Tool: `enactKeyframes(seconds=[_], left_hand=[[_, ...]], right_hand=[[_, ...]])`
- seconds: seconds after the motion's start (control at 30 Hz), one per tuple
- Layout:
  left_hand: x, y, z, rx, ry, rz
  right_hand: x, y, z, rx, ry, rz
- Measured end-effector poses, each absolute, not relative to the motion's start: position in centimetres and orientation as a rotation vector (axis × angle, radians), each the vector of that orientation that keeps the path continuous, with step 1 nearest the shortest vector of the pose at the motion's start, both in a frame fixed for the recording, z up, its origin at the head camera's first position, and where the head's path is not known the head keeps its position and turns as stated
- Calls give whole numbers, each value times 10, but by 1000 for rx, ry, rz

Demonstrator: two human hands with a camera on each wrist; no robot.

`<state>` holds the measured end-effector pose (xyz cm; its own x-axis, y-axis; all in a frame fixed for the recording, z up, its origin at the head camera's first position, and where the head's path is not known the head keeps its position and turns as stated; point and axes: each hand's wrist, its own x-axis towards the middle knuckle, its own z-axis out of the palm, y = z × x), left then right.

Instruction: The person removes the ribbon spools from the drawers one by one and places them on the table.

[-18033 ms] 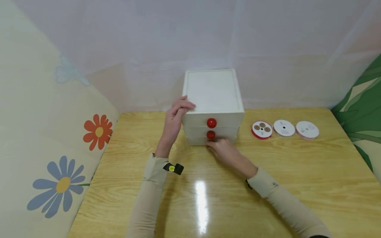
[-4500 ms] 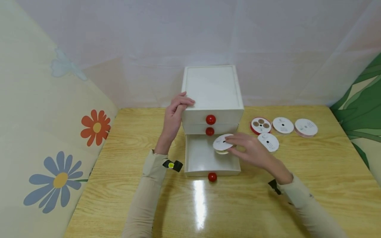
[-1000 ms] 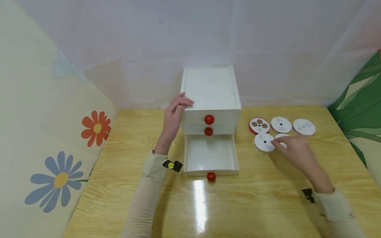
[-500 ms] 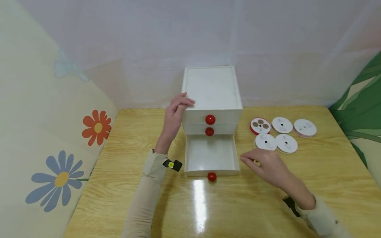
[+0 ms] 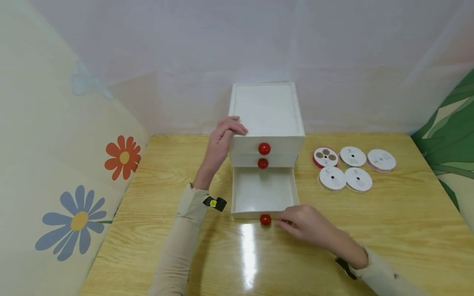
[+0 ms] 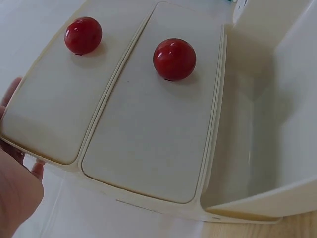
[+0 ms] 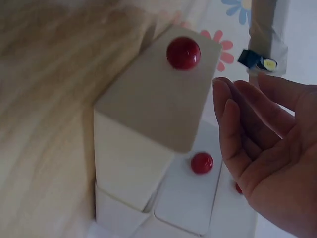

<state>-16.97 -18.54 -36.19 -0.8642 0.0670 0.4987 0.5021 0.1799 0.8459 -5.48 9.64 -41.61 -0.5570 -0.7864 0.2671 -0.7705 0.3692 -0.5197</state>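
A white drawer cabinet stands at the back of the table, its bottom drawer pulled out and bare inside. My left hand rests on the cabinet's front left top corner, its fingers lying over the top. At the drawer's front, my right hand hovers just right of the red knob. In the right wrist view its loosely bent fingers hold nothing and are apart from the knob. Both upper drawers are closed, with red knobs showing in the left wrist view, such as the middle one.
Right of the cabinet, several ribbon spools lie flat in two rows. At the back are a red-edged spool and two white ones; in front sit two more white spools. Flower-printed cloth borders the wooden table on the left.
The bottom drawer, closed at first, was pulled out. My right hand set two spools in front of the three others, then moved left to the drawer knob. My left hand stayed on the cabinet.
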Motion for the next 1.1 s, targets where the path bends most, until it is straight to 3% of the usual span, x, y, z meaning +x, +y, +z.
enactKeyframes(seconds=[0.73,1.1], left_hand=[[-171,-181,-364,-469,-2101,-1743],[-171,-181,-363,-475,-2088,-1754]], right_hand=[[-49,61,-453,-1537,2624,-838],[-55,55,-450,-1531,2616,-908]])
